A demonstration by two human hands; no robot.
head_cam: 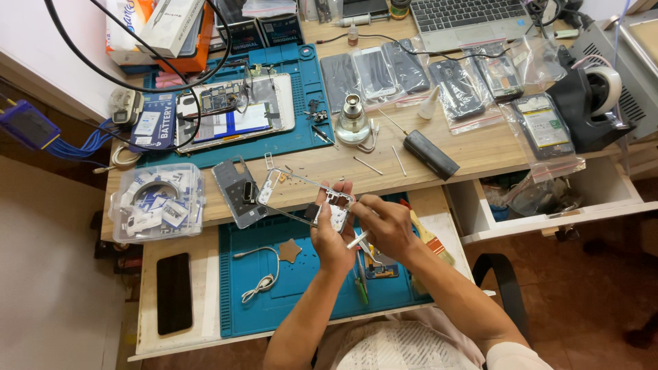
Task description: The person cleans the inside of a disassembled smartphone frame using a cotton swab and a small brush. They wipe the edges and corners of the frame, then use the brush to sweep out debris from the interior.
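My left hand (332,236) grips one end of a white phone middle frame (284,186), holding it up over the blue mat (301,294) on the pull-out shelf. My right hand (384,223) pinches a thin metal tool (358,240) whose tip touches the frame by my left fingers. Both hands are close together above the shelf's middle.
An opened phone (233,113) lies on a second blue mat (312,75) up on the desk. Bagged phones (466,85), a glass bottle (353,120), a black tool (430,155), a clear parts box (157,202), a black phone (174,292), a white cable (262,279), a brush (428,236) and an open drawer (541,199) surround me.
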